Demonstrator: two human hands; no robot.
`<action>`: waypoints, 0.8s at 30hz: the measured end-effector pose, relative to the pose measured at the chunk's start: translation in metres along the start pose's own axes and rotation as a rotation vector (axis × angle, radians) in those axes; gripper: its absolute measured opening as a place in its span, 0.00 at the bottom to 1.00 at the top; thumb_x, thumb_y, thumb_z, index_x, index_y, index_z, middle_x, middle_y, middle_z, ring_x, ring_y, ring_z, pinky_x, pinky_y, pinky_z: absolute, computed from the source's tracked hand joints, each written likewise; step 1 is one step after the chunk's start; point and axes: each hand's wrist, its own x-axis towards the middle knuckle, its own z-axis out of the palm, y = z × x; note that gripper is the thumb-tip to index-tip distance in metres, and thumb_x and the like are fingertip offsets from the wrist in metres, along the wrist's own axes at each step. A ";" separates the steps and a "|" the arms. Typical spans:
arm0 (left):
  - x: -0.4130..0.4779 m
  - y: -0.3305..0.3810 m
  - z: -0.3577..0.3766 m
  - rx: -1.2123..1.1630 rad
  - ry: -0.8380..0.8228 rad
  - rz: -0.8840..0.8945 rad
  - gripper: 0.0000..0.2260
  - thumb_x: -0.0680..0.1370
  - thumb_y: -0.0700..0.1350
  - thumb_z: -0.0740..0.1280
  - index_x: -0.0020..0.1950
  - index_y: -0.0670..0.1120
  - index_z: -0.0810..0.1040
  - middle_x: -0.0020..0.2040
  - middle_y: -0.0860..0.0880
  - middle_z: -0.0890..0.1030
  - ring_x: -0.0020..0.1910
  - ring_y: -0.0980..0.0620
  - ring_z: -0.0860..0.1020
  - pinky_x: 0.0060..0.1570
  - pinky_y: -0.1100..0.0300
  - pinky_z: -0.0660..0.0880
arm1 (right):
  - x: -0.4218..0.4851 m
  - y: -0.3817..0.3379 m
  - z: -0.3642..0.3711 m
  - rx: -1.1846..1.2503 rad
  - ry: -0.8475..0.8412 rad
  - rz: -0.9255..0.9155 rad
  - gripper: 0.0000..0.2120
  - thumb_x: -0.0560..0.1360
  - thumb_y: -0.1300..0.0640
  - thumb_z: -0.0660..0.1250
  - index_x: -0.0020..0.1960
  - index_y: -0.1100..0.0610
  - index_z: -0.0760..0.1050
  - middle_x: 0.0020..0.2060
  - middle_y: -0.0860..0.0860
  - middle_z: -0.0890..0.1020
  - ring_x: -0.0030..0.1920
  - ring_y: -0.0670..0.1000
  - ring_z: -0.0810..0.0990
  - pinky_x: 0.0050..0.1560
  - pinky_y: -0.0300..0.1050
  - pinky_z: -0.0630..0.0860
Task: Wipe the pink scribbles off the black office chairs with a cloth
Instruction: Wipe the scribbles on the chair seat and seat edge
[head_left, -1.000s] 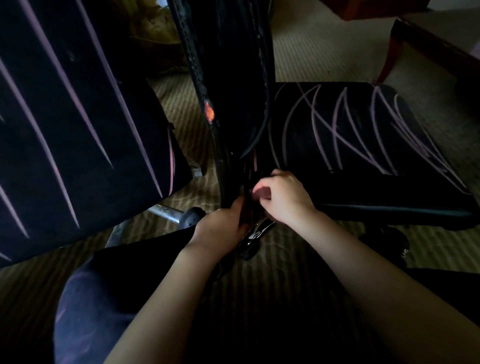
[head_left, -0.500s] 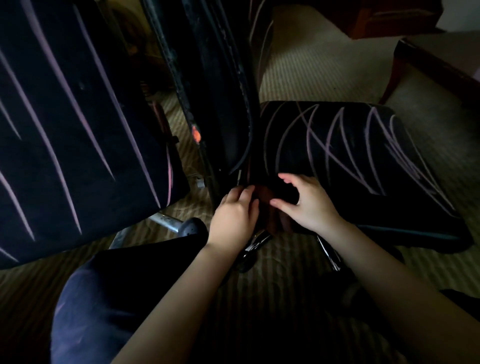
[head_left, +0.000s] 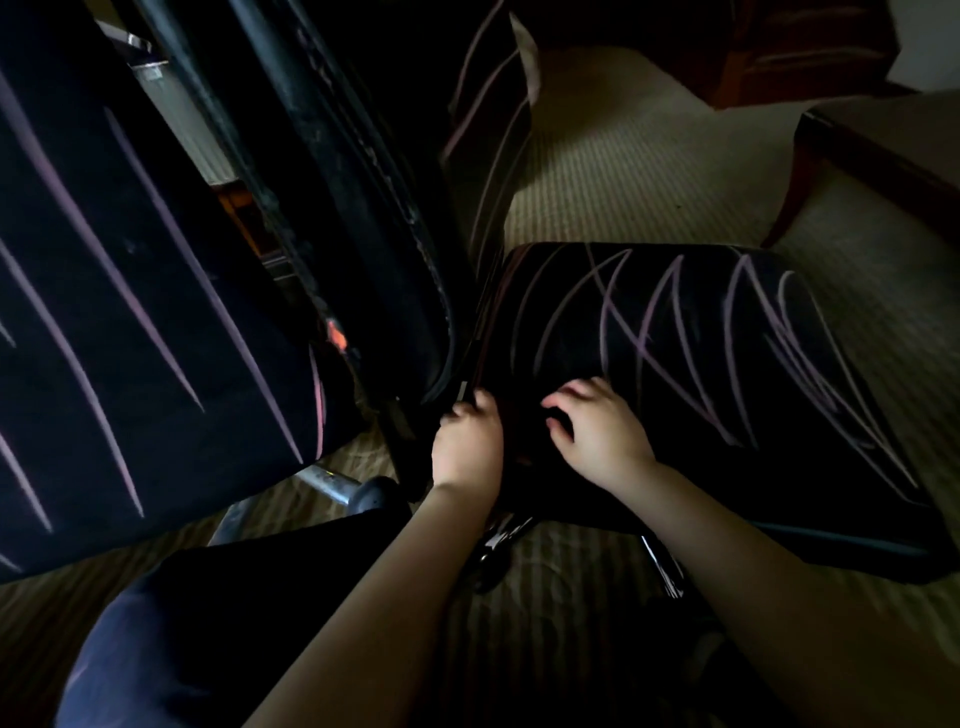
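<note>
**Head view.** The right chair seat (head_left: 727, 415), crossed by pink scribbles (head_left: 675, 322), lies before the person. The left chair (head_left: 130, 364), just beside it, bears long pink strokes (head_left: 202, 286) of its own. The left hand (head_left: 465, 447) sits at the crevice where the backrest (head_left: 337, 182) meets the seat. Its fingers are curled close together over that dark edge, and whether they clamp anything cannot be told. The right hand (head_left: 597, 436) rests on the seat's rear corner, its fingers (head_left: 566, 395) apart and lightly bent, tips touching the fabric. No cloth can be made out in the gloom; it may be lodged between the hands.

Judged step: getting the cloth in hand before wiping. To do it well:
- Draw the cloth wholly free and bunch it under the palm.
- Steady the seat, which probably swivels, with the other hand.
- Rub along each stroke from the rear corner outward, since every mark appears untouched.
</note>
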 end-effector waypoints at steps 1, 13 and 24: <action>0.006 0.003 0.004 -0.030 0.003 -0.025 0.21 0.80 0.35 0.54 0.73 0.38 0.56 0.62 0.36 0.72 0.58 0.40 0.76 0.49 0.53 0.76 | 0.001 0.002 0.003 -0.002 0.030 -0.022 0.11 0.73 0.56 0.69 0.54 0.56 0.81 0.48 0.51 0.81 0.52 0.56 0.76 0.51 0.50 0.76; 0.013 0.001 0.008 -0.064 0.079 0.025 0.16 0.78 0.33 0.56 0.66 0.39 0.68 0.57 0.40 0.77 0.56 0.39 0.77 0.52 0.50 0.74 | 0.015 0.020 0.011 0.023 0.133 -0.100 0.05 0.70 0.60 0.69 0.45 0.55 0.81 0.42 0.51 0.79 0.46 0.55 0.77 0.43 0.47 0.77; -0.028 -0.013 0.020 -0.341 0.148 -0.018 0.24 0.79 0.41 0.59 0.75 0.45 0.61 0.65 0.40 0.73 0.58 0.39 0.76 0.53 0.51 0.74 | 0.008 0.024 0.021 0.073 0.286 -0.024 0.03 0.70 0.62 0.69 0.43 0.56 0.80 0.40 0.50 0.78 0.45 0.53 0.76 0.40 0.43 0.74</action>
